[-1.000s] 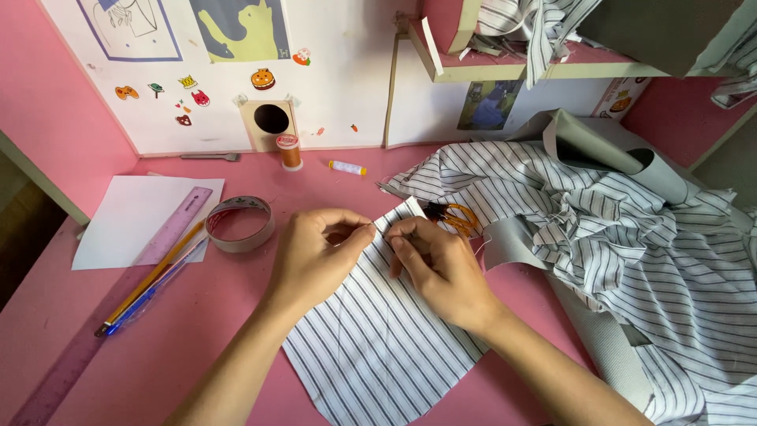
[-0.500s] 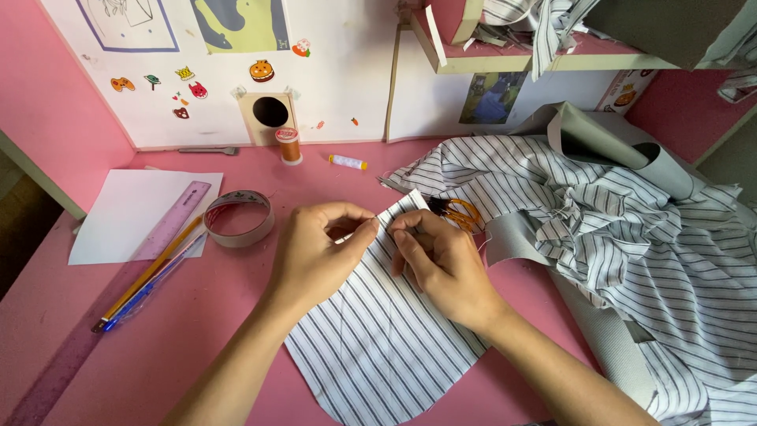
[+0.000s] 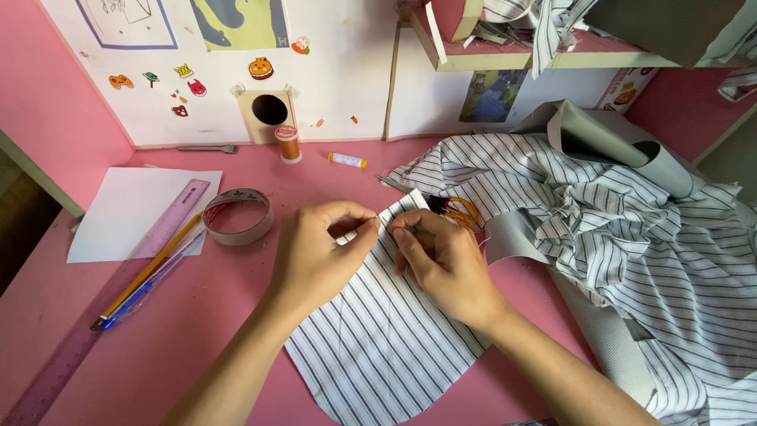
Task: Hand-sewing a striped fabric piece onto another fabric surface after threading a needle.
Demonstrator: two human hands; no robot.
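**Striped fabric piece pinched at its upper edge**

A cut piece of striped fabric (image 3: 378, 347) is laid flat on the pink desk (image 3: 197, 331), its pointed upper end between both hands. The left hand (image 3: 319, 256) is closed in a pinch, thumb and forefinger meeting on the cloth edge. The right hand (image 3: 441, 260) is curled, fingertips pressed to the same edge just beside the left; whether anything thin, such as a pin or needle, is held there cannot be told. Orange-handled scissors (image 3: 456, 209) are seen just behind the right hand, partly hidden. A roll of tape (image 3: 238, 215), a ruler (image 3: 102, 308) and thread spools (image 3: 288, 143) are left well apart.

Judgement: the edge is best kept taut between the two pinches, stripes aligned, the rest of the piece left flat and undragged.
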